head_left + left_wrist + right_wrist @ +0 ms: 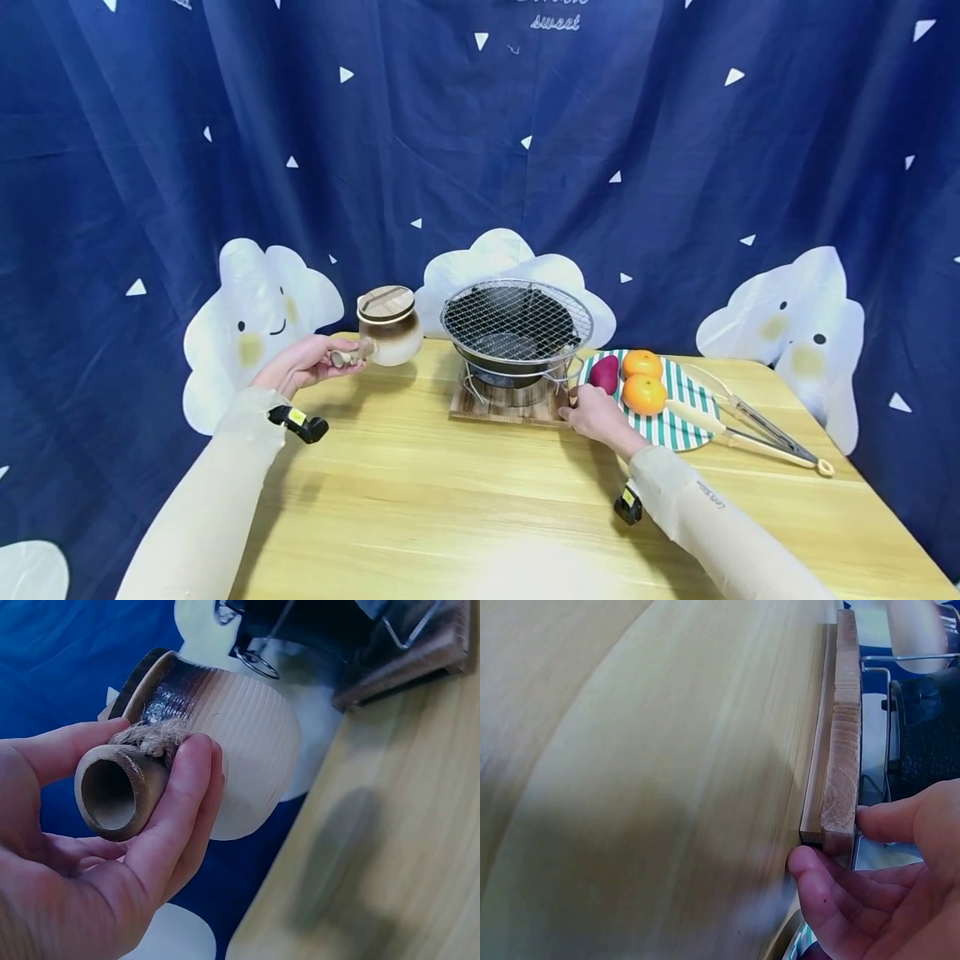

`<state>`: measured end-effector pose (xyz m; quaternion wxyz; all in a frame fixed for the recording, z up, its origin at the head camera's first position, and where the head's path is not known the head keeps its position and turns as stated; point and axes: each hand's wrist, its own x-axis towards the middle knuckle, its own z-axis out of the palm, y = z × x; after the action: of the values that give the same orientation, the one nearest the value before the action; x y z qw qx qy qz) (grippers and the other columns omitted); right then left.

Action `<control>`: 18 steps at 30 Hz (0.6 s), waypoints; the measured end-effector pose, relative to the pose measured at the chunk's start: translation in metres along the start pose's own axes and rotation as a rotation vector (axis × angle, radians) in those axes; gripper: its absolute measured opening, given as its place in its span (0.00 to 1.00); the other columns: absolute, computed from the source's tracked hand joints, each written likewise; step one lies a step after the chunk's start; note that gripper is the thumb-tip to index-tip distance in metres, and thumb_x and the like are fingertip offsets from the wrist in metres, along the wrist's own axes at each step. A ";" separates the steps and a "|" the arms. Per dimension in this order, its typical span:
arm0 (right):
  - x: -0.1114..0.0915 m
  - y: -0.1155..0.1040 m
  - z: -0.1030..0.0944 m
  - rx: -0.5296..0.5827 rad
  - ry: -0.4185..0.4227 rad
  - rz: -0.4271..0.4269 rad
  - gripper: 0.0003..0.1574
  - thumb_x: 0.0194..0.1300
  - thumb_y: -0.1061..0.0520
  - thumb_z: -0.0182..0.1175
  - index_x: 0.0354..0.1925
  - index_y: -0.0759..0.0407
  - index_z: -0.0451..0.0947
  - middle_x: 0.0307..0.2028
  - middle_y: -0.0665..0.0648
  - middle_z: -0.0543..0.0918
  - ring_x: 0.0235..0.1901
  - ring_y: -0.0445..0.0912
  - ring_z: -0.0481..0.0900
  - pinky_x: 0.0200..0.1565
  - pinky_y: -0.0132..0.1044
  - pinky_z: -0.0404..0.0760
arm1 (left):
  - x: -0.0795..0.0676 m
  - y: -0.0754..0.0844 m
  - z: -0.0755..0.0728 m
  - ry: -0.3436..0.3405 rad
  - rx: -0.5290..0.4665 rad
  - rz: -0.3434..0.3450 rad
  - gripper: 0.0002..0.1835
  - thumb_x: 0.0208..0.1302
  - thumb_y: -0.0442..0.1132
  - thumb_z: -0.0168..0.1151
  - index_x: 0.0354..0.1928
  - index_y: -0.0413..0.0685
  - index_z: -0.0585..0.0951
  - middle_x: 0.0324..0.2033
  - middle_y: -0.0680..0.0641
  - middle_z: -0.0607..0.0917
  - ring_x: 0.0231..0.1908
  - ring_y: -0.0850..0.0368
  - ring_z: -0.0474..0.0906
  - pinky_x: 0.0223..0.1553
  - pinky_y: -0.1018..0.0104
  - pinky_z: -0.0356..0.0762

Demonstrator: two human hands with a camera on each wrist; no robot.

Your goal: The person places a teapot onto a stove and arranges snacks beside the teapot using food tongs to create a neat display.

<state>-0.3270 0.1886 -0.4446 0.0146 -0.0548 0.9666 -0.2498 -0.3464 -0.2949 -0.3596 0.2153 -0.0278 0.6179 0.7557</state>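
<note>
My left hand (307, 360) grips the hollow side handle (112, 791) of a small clay teapot (397, 340), cream below and dark brown near the top. Its wooden lid (386, 302) is on, and rope binds the handle's base. The teapot is off the table; a shadow falls beneath it. At the front right corner of a square wooden board (844, 765), my right hand (596, 414) pinches the edge between thumb and fingers. On that board stands a round black grill stove (517, 372) topped by a wire mesh (513, 321).
Right of the board lies a green-and-white striped plate (667, 433) bearing two oranges (643, 394) and a dark red fruit (604, 374). Tongs (772, 435) lean across its right rim onto the wooden table (420, 500). A blue curtain (450, 150) with clouds hangs behind.
</note>
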 end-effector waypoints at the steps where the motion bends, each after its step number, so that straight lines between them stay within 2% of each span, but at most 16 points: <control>1: 0.001 0.000 -0.001 -0.001 0.007 -0.007 0.15 0.66 0.52 0.65 0.44 0.62 0.82 0.19 0.53 0.76 0.18 0.45 0.72 0.20 0.35 0.71 | 0.001 0.005 0.002 -0.004 -0.001 0.008 0.09 0.73 0.27 0.50 0.40 0.40 0.81 0.37 0.43 0.86 0.38 0.52 0.88 0.53 0.62 0.86; 6: -0.001 -0.001 0.000 0.005 0.005 -0.026 0.12 0.66 0.53 0.65 0.41 0.61 0.83 0.21 0.53 0.78 0.20 0.46 0.74 0.22 0.35 0.72 | -0.001 0.022 0.010 -0.009 -0.008 0.026 0.12 0.74 0.26 0.49 0.38 0.41 0.82 0.37 0.43 0.87 0.38 0.51 0.88 0.51 0.64 0.87; 11: -0.003 0.000 -0.002 0.015 0.013 -0.019 0.14 0.67 0.53 0.65 0.44 0.62 0.83 0.20 0.53 0.78 0.19 0.45 0.74 0.21 0.35 0.72 | 0.002 0.042 0.024 -0.009 -0.012 0.036 0.12 0.74 0.26 0.49 0.38 0.39 0.83 0.36 0.42 0.87 0.38 0.51 0.88 0.50 0.64 0.87; 13: -0.002 0.001 -0.003 0.017 0.009 -0.021 0.18 0.67 0.52 0.64 0.49 0.64 0.82 0.19 0.53 0.78 0.18 0.45 0.74 0.20 0.35 0.71 | 0.002 0.050 0.029 -0.012 -0.012 0.038 0.13 0.74 0.26 0.48 0.37 0.39 0.83 0.36 0.42 0.87 0.37 0.50 0.88 0.50 0.65 0.87; 18: 0.000 0.003 -0.001 0.012 0.000 -0.016 0.23 0.67 0.52 0.64 0.54 0.65 0.81 0.19 0.54 0.77 0.18 0.46 0.73 0.20 0.35 0.71 | -0.001 0.069 0.037 -0.007 -0.019 0.035 0.13 0.75 0.28 0.48 0.37 0.39 0.83 0.37 0.42 0.87 0.37 0.50 0.88 0.49 0.64 0.88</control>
<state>-0.3271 0.1914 -0.4448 0.0130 -0.0626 0.9646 -0.2560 -0.3620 -0.2697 -0.2872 0.2039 -0.0163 0.6104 0.7652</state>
